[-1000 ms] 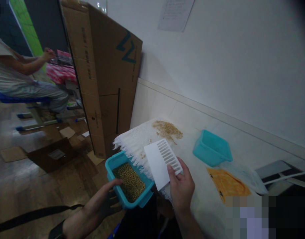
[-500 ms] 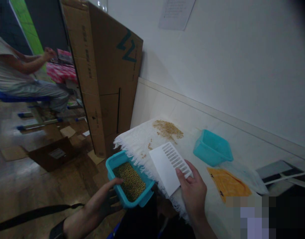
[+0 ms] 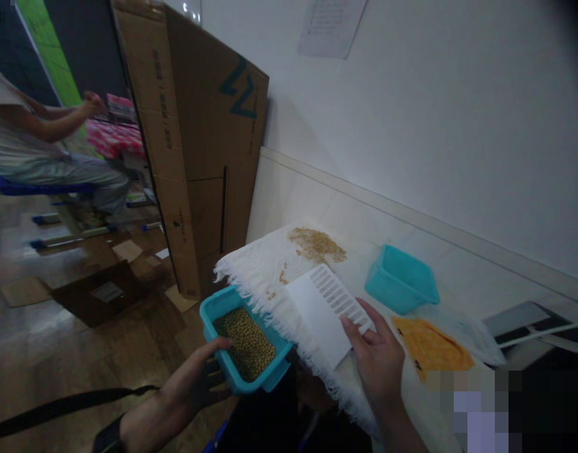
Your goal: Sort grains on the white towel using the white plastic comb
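Observation:
My left hand (image 3: pixel 208 371) grips a teal plastic bin (image 3: pixel 274 370) by its left side, thumb over the rim, just off the table's front edge. Soybeans (image 3: pixel 245 343) cover the bin's bottom. In my right hand (image 3: pixel 378 352) is a flat white plastic scraper (image 3: pixel 317 308) with a row of slots along one side, its blade over the white fringed cloth (image 3: pixel 253 267). Beyond it, a spread of loose soybeans (image 3: pixel 319 244) lies on the cloth, with a few strays nearer its fringe.
A second teal bin (image 3: pixel 402 280) stands at the right, beside a yellow-orange bag (image 3: pixel 433 346) and clear plastic. A tall cardboard box (image 3: pixel 213 145) rises behind the table's left end. Farther left a person (image 3: pixel 38 132) sits on a stool.
My right hand has moved the white scraper a little to the right. My left hand and the bin of soybeans stay nearly in place.

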The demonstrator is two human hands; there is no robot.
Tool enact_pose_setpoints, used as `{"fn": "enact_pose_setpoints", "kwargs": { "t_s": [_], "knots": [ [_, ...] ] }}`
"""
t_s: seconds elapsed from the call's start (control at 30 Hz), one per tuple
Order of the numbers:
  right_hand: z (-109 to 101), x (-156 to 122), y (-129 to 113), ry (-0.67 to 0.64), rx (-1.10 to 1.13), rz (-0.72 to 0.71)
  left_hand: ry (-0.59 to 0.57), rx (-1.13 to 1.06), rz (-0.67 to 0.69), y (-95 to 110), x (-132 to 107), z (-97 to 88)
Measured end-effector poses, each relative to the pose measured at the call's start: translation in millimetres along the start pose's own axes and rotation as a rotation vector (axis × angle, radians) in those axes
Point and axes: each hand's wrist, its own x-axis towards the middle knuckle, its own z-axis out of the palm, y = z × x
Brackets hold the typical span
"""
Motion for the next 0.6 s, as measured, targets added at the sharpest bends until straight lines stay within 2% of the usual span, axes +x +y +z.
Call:
{"fn": "enact_pose_setpoints", "kwargs": {
  "t_s": [0.13, 0.33, 0.43, 0.47, 0.53, 0.6],
  "knots": [
    [25, -9, -3, -0.115, 0.009, -0.044, -0.017, -0.01, 0.009, 0, -1, 1.0],
    [35, -11, 0, -0.076, -0.139, -0.165, -0.003, 0.01, 0.029, 5, -10, 6.5],
    [36, -14, -6, -0.085, -0.245, -0.248, -0.051, 0.015, 0.074, 2, -4, -2.0],
    [36, -15, -9, -0.086, -0.28, -0.286, -0.032, 0.019, 0.046, 1, 0, -6.3],
    [38, -18, -14, -0.084, -0.33, -0.383, -0.085, 0.038, 0.044, -1, 7, -14.4],
    [40, -23, -18, -0.085, -0.355, -0.498, -0.086, 0.087, 0.074, -2, 11, -19.5]
  ]
}}
